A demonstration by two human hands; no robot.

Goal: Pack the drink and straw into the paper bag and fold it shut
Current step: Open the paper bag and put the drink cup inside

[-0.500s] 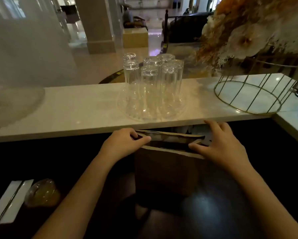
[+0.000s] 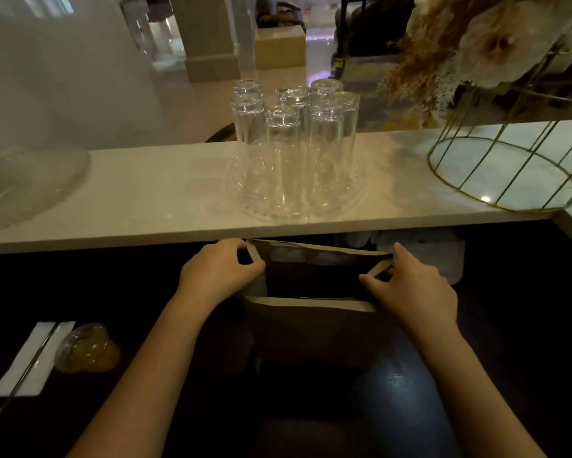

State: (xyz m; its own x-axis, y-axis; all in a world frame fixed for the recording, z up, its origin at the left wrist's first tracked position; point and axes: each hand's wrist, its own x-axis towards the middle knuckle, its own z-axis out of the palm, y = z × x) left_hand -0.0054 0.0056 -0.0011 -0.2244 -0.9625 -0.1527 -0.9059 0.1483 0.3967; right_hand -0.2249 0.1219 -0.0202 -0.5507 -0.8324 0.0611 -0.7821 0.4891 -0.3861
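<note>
head view: the paper bag (image 2: 314,328) stands upright on the dark counter (image 2: 509,325), mouth spread wide — left hand (image 2: 217,272) pinches the left edge of the rim, right hand (image 2: 413,285) pinches the right edge, fingers closed on the paper. off to the left, well apart from the bag, the drink (image 2: 84,348) with its domed lid sits beside the straw (image 2: 30,365) lying on a white napkin (image 2: 33,358). upturned glasses (image 2: 294,143) crowd the pale ledge (image 2: 129,206) beyond — both hands below it.
</note>
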